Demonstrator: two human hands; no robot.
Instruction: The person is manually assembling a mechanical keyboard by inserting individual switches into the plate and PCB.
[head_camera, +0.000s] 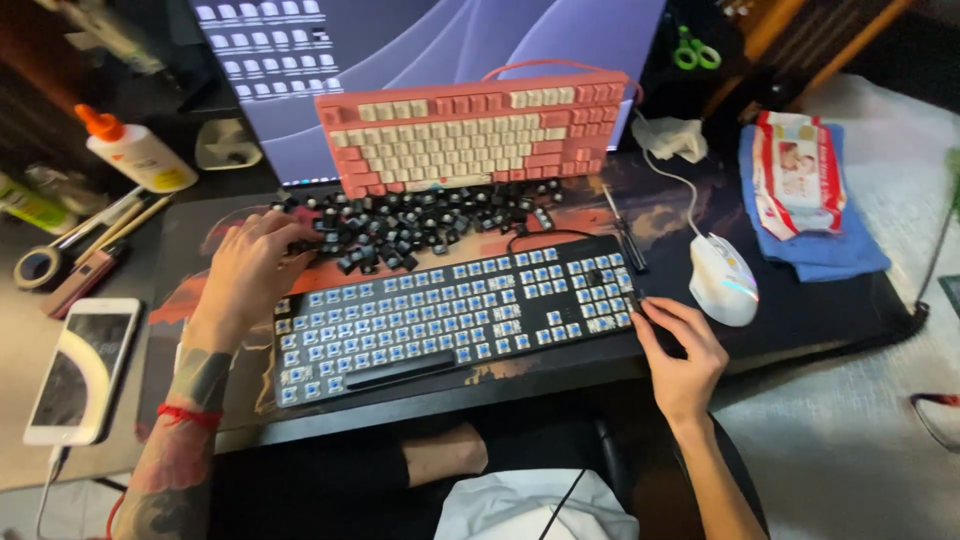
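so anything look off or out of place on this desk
Yes. The black keyboard is stripped: nearly every keycap is off, leaving blue switches bare, with only the spacebar on. The caps lie in a loose black pile behind it. The pink keyboard stands tilted against the monitor rather than lying flat.

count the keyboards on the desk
2: a black keyboard stripped to blue switches lies flat between the left hand and right hand; a pink-and-cream keyboard leans against the monitor.
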